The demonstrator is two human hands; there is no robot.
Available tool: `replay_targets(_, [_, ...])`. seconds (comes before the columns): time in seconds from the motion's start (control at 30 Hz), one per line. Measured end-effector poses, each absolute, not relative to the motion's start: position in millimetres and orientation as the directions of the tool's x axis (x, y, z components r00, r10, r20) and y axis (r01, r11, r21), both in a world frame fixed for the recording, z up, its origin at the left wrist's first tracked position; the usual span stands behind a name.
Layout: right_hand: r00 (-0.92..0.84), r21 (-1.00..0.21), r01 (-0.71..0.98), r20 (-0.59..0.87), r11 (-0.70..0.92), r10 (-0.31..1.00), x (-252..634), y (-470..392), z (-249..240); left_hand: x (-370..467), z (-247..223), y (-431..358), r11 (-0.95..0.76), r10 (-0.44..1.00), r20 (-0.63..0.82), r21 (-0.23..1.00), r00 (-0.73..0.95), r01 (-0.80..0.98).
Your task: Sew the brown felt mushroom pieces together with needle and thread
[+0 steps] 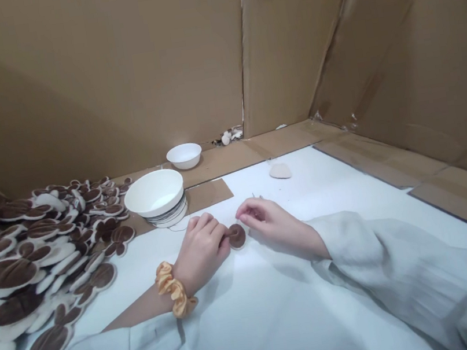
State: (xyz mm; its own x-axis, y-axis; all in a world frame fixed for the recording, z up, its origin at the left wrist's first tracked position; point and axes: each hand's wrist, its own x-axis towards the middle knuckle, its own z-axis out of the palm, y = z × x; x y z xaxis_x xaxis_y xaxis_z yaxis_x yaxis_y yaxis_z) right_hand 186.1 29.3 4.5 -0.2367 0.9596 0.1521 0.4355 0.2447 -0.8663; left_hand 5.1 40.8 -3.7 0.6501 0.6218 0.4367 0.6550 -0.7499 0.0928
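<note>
Near the middle of the white table, my left hand [206,246] is closed on a small brown fabric piece [237,236] with a pale edge. Its round end shows to the right of my fingers; the rest is hidden in the hand. Just right of the piece, my right hand [274,224] has thumb and forefinger pinched together at its upper right. Whatever that pinch holds is too small to make out. An orange scrunchie [175,289] is round my left wrist.
A large pile of brown and white fabric pieces [37,245] covers the left side. Stacked white bowls [156,201] and a smaller bowl [185,156] stand behind my left hand. A pale flat piece [280,171] lies behind my right hand. Cardboard walls [112,70] rise behind.
</note>
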Motion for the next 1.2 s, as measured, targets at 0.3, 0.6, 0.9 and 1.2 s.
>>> replay_targets(0.3, [-0.379,-0.702,0.624,0.114,0.345,0.918,175,21,1,1,5,39,-0.621,0.777,0.191,0.383,0.599,0.684])
replay_targets(0.6, [-0.487,-0.617,0.637,0.143,0.462,0.862,166,22,2,4,7,38,-0.602,0.794,0.171,0.358,0.583,0.714])
replay_targets(0.9, [-0.458,-0.493,0.759,0.059,0.425,0.887,168,18,10,5,11,39,-0.636,0.763,0.156,0.358,0.627,0.684])
replay_targets(1.2, [-0.397,-0.455,0.806,0.057,0.378,0.916,181,16,13,7,10,40,-0.667,0.742,0.180,0.300,0.646,0.682])
